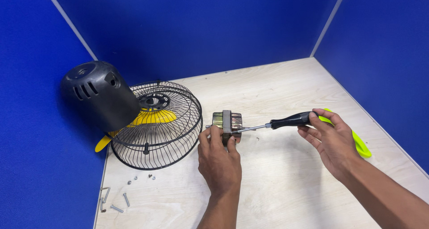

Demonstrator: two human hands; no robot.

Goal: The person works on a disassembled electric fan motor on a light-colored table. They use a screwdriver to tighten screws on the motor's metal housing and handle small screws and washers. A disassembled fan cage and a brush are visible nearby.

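A small metal fan motor (227, 121) stands on the plywood table (286, 180) near the middle. My left hand (217, 160) grips it from the near side. My right hand (330, 139) holds the black handle of a screwdriver (290, 120); its steel shaft points left and its tip meets the motor's right side. A bright yellow-green tool (359, 144) lies on the table partly under my right hand.
A black wire fan guard (170, 135) with yellow blades (152, 118) inside lies at the left. A black motor cover (99, 94) leans on it. Several loose screws and nuts (117, 197) lie near the front left edge. Blue partition walls (201, 28) enclose the table.
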